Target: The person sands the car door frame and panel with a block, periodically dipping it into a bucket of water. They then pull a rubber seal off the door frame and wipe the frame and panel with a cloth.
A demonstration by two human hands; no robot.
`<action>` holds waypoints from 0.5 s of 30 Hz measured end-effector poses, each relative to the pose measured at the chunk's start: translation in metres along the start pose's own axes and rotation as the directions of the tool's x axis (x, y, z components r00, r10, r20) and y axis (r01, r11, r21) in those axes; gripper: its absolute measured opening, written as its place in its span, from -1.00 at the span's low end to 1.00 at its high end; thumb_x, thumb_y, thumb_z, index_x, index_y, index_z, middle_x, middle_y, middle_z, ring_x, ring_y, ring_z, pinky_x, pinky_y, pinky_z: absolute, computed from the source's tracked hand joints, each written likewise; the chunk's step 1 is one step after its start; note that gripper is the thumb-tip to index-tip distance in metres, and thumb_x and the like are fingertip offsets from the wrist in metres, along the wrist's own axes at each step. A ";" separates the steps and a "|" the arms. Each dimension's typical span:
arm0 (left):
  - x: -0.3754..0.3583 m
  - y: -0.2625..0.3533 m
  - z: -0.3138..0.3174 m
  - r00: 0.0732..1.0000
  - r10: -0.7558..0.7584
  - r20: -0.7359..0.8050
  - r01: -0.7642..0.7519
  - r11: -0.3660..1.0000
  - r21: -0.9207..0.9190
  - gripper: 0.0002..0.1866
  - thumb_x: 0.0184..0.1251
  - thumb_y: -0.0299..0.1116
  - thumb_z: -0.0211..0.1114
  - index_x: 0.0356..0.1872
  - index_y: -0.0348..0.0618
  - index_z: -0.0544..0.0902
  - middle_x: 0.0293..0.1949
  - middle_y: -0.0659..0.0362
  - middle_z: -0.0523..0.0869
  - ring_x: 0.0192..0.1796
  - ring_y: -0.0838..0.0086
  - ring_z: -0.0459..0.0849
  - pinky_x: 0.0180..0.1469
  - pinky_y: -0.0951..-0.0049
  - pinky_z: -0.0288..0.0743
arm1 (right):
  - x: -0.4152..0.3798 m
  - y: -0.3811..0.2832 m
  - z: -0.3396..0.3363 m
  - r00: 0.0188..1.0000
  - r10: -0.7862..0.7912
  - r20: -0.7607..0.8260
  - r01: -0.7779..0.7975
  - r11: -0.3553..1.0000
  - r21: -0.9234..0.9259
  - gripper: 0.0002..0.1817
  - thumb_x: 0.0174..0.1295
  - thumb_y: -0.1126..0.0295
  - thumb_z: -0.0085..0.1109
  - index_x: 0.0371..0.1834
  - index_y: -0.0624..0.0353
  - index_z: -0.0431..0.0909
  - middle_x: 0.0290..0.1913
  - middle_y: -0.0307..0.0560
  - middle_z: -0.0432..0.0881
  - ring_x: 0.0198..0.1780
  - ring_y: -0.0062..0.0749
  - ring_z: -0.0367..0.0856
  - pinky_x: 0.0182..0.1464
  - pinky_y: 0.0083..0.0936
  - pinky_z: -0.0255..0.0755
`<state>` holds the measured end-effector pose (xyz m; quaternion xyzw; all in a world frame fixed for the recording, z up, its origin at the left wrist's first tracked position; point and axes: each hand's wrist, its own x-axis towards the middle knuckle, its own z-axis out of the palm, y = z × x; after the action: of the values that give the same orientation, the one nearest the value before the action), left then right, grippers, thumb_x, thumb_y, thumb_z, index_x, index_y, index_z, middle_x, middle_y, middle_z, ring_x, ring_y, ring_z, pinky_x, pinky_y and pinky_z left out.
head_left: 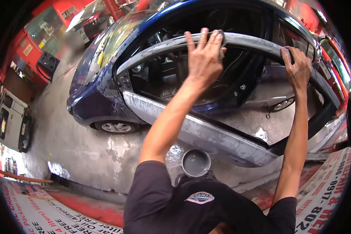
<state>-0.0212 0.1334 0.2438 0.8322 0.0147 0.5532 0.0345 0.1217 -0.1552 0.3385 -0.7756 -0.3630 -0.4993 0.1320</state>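
An open car door [160, 109], patchy grey with sanded-looking primer, stands across the view. My left hand [204, 58] lies over its upper window frame [245, 39], fingers extended upward. Beneath those fingers is a dark sanding pad [222, 38], mostly hidden, with only its edge showing. Farther right, my right hand [299, 70] curls over the rear upper part of the same frame. A round bucket [209, 165] holding grey liquid sits on the floor below the door.
Behind the door is a dark blue car [89, 87] with its windshield partly covered. A white van [8, 121] stands at the left and a red car [335, 58] at the right. Printed banners [54, 206] cover the near edge. The concrete floor [105, 156] has wet patches.
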 end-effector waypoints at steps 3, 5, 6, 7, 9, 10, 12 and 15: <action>-0.018 -0.038 -0.017 0.997 -0.075 0.013 0.073 0.991 0.113 -0.54 0.69 -0.23 0.20 0.41 -0.25 0.69 0.47 0.02 0.72 0.64 0.01 0.50 0.75 -0.45 -0.30 | 0.001 -0.003 -0.002 0.999 0.026 0.029 -0.025 0.999 -0.035 -0.59 0.52 -0.08 0.28 -0.06 0.03 0.83 -0.11 -0.12 0.82 0.00 -0.13 0.75 0.13 -0.18 0.44; -0.017 -0.029 -0.003 0.995 -0.102 0.003 0.101 0.986 0.130 -0.53 0.69 -0.22 0.19 0.41 -0.30 0.69 0.47 -0.08 0.70 0.65 0.03 0.49 0.75 -0.44 -0.28 | 0.000 -0.003 -0.003 0.998 0.053 0.038 -0.052 0.998 -0.039 -0.60 0.52 -0.07 0.29 -0.06 0.03 0.83 -0.11 -0.12 0.83 0.00 -0.13 0.75 0.13 -0.18 0.44; -0.009 -0.010 -0.002 0.997 -0.071 0.018 0.069 0.994 0.080 -0.52 0.70 -0.20 0.17 0.41 -0.30 0.68 0.46 -0.11 0.70 0.66 0.03 0.48 0.75 -0.44 -0.28 | 0.002 -0.005 -0.002 0.997 0.051 0.055 -0.049 0.998 -0.035 -0.61 0.52 -0.06 0.29 -0.05 0.02 0.83 -0.11 -0.12 0.83 0.00 -0.13 0.75 0.13 -0.17 0.45; -0.006 -0.001 0.006 0.999 -0.044 0.005 0.044 0.997 0.068 -0.52 0.69 -0.20 0.18 0.41 -0.30 0.68 0.47 -0.09 0.70 0.65 0.02 0.49 0.75 -0.44 -0.28 | 0.002 -0.003 -0.001 0.997 0.052 0.062 -0.049 0.998 -0.044 -0.60 0.52 -0.08 0.28 -0.04 0.02 0.83 -0.11 -0.12 0.83 -0.01 -0.13 0.75 0.13 -0.17 0.44; -0.004 -0.005 -0.001 0.999 -0.030 0.023 0.029 0.999 0.031 -0.53 0.68 -0.20 0.20 0.42 -0.24 0.69 0.47 -0.02 0.71 0.64 0.01 0.50 0.75 -0.46 -0.28 | 0.000 0.002 0.001 0.999 0.020 0.037 -0.018 0.999 -0.029 -0.59 0.52 -0.09 0.28 -0.04 0.02 0.83 -0.12 -0.11 0.82 -0.01 -0.13 0.75 0.12 -0.17 0.44; -0.008 -0.018 -0.014 0.999 -0.022 0.038 0.021 0.999 0.024 -0.54 0.68 -0.21 0.21 0.43 -0.19 0.69 0.48 0.03 0.71 0.65 0.02 0.49 0.74 -0.46 -0.28 | 0.000 0.003 0.002 1.000 0.000 0.010 0.000 1.000 -0.012 -0.58 0.52 -0.10 0.27 -0.04 0.02 0.83 -0.12 -0.10 0.82 -0.01 -0.13 0.75 0.12 -0.16 0.44; -0.021 -0.045 -0.023 0.991 -0.127 0.037 0.122 0.986 0.110 -0.54 0.69 -0.22 0.20 0.45 -0.17 0.69 0.51 0.06 0.69 0.66 0.04 0.47 0.74 -0.46 -0.27 | 0.004 -0.003 0.000 0.999 0.025 0.039 -0.024 0.999 -0.039 -0.58 0.52 -0.10 0.27 -0.04 0.02 0.83 -0.12 -0.11 0.82 -0.01 -0.13 0.76 0.12 -0.16 0.44; -0.010 -0.004 -0.002 0.989 -0.145 0.006 0.145 0.989 0.014 -0.52 0.70 -0.22 0.17 0.42 -0.32 0.67 0.50 -0.11 0.66 0.66 0.02 0.47 0.74 -0.45 -0.24 | -0.001 -0.003 -0.003 0.996 0.055 0.076 -0.049 0.996 -0.076 -0.59 0.51 -0.09 0.28 -0.03 0.02 0.84 -0.12 -0.13 0.83 -0.01 -0.14 0.76 0.11 -0.16 0.44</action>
<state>-0.0264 0.1366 0.2352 0.8312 0.0787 0.5460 0.0689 0.1174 -0.1547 0.3386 -0.8079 -0.3289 -0.4782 0.1022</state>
